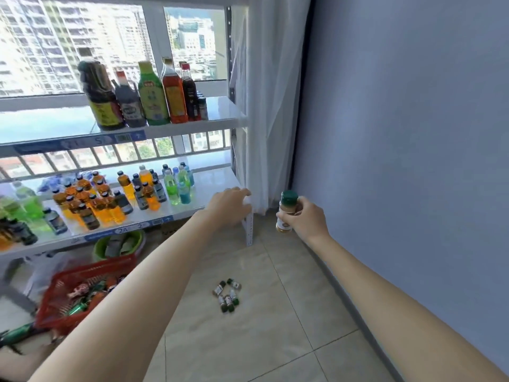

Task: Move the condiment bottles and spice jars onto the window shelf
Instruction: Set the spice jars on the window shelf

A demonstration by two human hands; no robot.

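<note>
Gripping a spice jar (286, 212) in right hand (304, 217), left hand (230, 206) open, touching shelf post (249, 224).

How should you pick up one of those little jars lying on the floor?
The jars lie tipped over in a tight cluster, green caps pointing different ways. Probably come from straight above and pinch an outer one across its round body, since the floor blocks the underside and neighbours crowd the inner ones.
</note>
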